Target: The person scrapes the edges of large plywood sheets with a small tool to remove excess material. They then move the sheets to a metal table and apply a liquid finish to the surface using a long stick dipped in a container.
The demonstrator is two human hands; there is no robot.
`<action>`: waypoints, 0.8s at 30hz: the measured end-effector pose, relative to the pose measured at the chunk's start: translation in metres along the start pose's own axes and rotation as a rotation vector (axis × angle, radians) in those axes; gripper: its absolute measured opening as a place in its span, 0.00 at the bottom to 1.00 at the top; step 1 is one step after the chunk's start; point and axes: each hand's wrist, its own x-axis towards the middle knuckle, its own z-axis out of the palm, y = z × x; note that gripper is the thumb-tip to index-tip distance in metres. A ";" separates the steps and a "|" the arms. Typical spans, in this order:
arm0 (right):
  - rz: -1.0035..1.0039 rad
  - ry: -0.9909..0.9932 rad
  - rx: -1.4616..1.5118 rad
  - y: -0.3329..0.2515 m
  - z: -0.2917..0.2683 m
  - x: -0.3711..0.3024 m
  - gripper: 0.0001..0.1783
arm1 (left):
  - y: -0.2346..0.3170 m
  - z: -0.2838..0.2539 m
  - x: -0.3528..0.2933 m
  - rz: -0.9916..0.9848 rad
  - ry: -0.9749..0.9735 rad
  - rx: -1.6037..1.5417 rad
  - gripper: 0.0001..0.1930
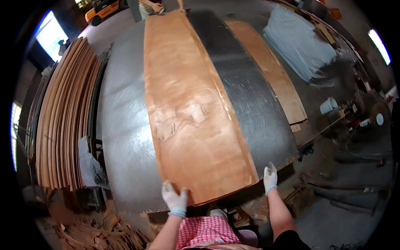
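Observation:
A long tan wood veneer sheet (196,150) lies lengthwise over a wide dark, glossy panel (125,137). Its surface is wrinkled and torn near the middle. My left hand (174,200), in a white glove, is at the sheet's near left corner, thumb spread from the fingers; whether it presses on the veneer I cannot tell. Just right of the near right corner, over the panel's front edge, my gloved right hand (270,178) is raised with its fingers stretched out and nothing visible in it. At the far end, another person's hands (157,7) are by the sheet.
Curved wooden sheets (62,116) stand stacked on the left. A narrower veneer strip (271,71) lies along the right side. Beyond it are a plastic-covered stack (298,41), a white bucket (328,105) and a wheeled machine (362,116). Veneer scraps (96,233) litter the floor; a forklift (102,12) stands far left.

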 end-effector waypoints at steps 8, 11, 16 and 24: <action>0.197 -0.546 -0.239 -0.072 0.039 -0.002 0.37 | -0.085 -0.008 0.023 -0.655 -0.718 -0.451 0.28; 0.322 -0.728 0.102 -0.089 0.031 -0.012 0.30 | -0.084 -0.022 0.016 -0.427 -0.669 -0.531 0.26; 0.027 -0.602 0.092 -0.134 0.038 -0.069 0.22 | -0.051 -0.083 0.033 -0.335 -0.711 -0.596 0.20; -0.012 -0.561 -0.016 -0.285 0.158 -0.270 0.24 | -0.198 -0.277 0.097 -0.237 -0.617 -0.548 0.20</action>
